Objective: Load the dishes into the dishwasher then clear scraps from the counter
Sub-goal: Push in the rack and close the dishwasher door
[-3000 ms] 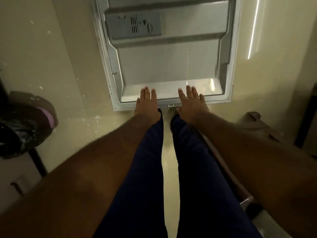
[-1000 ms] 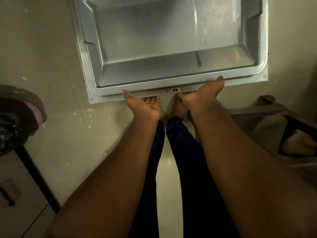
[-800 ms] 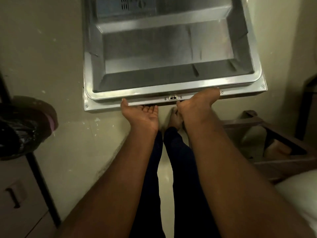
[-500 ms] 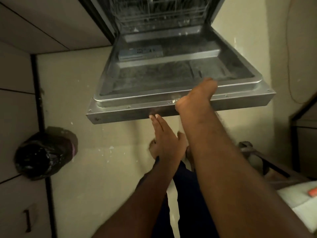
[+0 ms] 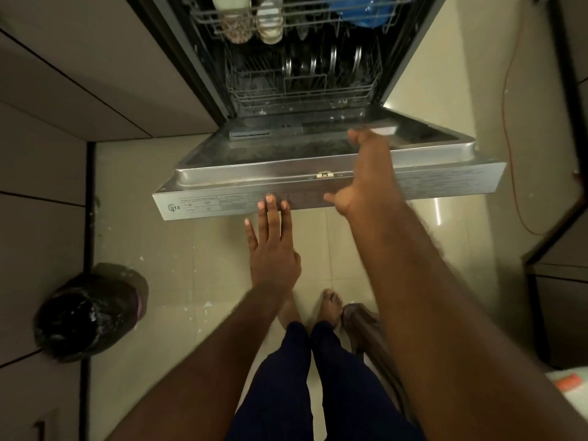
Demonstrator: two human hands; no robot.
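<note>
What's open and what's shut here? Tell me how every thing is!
Dishwasher door: half open, tilted, not lying flat.
Lower rack: pushed in, plates standing in it.
Upper rack: loaded with jars and something blue.
Left hand: open, straight fingertips at the door's front strip.
Right hand: lying across the door's top edge, blurred, grip unclear.
Bin: black bag inside, showing from above.
</note>
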